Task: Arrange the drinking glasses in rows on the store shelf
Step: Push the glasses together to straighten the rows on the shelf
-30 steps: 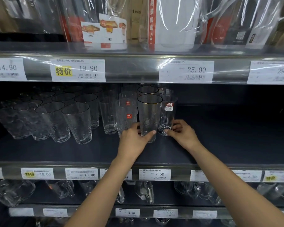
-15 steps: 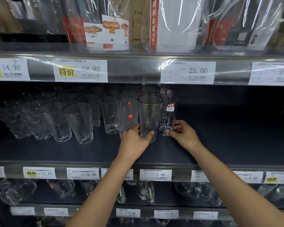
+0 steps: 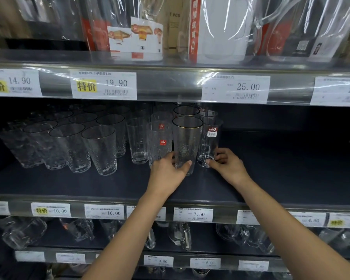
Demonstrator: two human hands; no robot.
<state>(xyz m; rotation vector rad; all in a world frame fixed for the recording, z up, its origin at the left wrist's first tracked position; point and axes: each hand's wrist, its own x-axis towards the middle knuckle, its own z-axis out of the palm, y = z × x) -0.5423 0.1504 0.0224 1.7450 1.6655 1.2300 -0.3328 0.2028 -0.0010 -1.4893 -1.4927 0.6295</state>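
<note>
Left hand point(image 3: 168, 171): curled round the foot of the gold-rimmed glass point(image 3: 187, 142), thumb on its right side, fingers on its left.
Right hand point(image 3: 229, 167): pinching the base of the stickered glass point(image 3: 209, 145), thumb in front, fingers tucked round the far right side.
Gold-rimmed glass: upright on the dark shelf point(image 3: 281, 178), near the middle, just left of the stickered glass; whether the two touch I cannot tell.
Stickered glass: upright at the right end of the front row.
Second gold rim point(image 3: 186, 111): straight behind the held one, farther back.
Patterned glass point(image 3: 160, 144): red labels, just left of the left hand's fingers.
Plain glass point(image 3: 137, 144): next one left, upright.
Textured tumblers point(image 3: 99, 150): several rows at the left, running far back.
Price tag point(image 3: 193, 214): reads 7.50, on the near shelf edge below the hands.
Wrapped jugs point(image 3: 220, 27): shelf above.
Mugs point(image 3: 180, 235): shelf below.
</note>
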